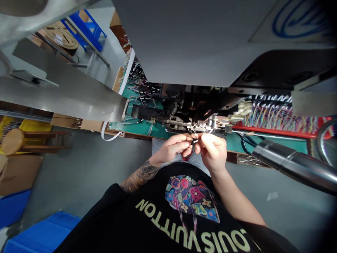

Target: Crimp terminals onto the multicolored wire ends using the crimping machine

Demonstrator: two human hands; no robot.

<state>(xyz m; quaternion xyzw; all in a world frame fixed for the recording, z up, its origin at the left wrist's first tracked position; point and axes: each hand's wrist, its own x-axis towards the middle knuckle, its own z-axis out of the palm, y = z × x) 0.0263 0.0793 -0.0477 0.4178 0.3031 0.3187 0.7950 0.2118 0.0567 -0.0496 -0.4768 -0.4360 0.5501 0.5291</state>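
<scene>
Close together in front of the machine, both my hands are pinched around a small black piece (194, 141) with thin pale wires at its end. The fingers of my left hand (176, 147) close on its black part. My right hand (214, 149) has thumb and forefinger pressed together at the wires' side, and the fingertips partly hide what they grip. Just beyond the fingertips lies the metal working head (200, 124) of the machine. The piece's exact kind is too small to make out.
A large grey machine body (189, 42) hangs over the green bench (142, 129). Bundles of wires (139, 80) lie at the left, and coloured wires (279, 117) sit behind a red rail at the right. A metal tube (292, 161) juts in from the right; a wooden stool (13, 141) stands left.
</scene>
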